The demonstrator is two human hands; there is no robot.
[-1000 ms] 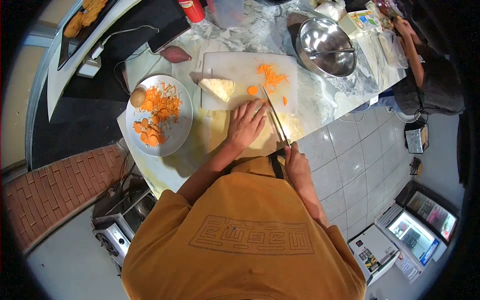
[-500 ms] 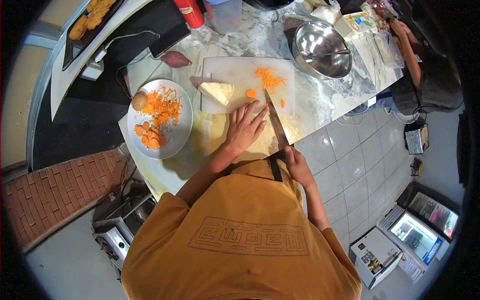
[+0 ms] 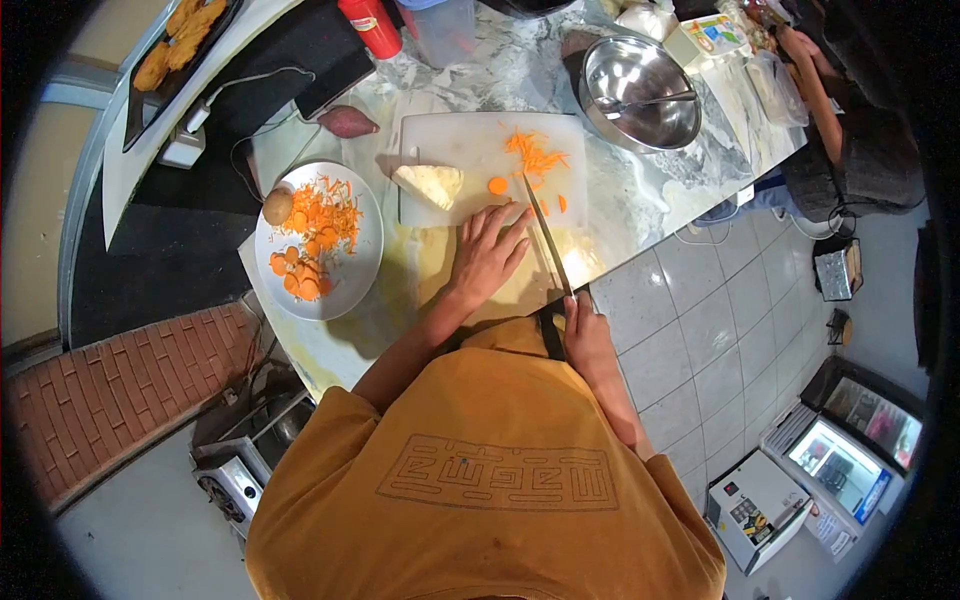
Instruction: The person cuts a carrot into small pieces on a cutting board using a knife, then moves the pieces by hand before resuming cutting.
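Note:
My right hand [image 3: 590,345] is wrapped round the handle of a long kitchen knife [image 3: 548,238]. Its blade slants up and left over the cutting board [image 3: 460,135], the tip close to a pile of thin carrot strips [image 3: 536,152]. Left of the blade, my left hand [image 3: 488,252] lies with fingers stretched out, fingertips at the board's near edge. Whether a carrot piece is under those fingertips is hard to see. A round carrot slice [image 3: 497,186] sits just beyond them, and a pale wedge-shaped chunk of vegetable [image 3: 430,185] rests farther left on the board.
A white plate [image 3: 345,285] at left holds carrot slices, shreds and a round brown item [image 3: 277,207]. Behind it lies a purplish root [image 3: 348,121]. A steel bowl [image 3: 640,95] with a utensil stands back right. Another person's arm [image 3: 820,105] reaches in at far right.
The knife has rolled from showing its broad side to nearly edge-on. My right hand has shifted slightly left and toward me. My left hand has stayed almost in place.

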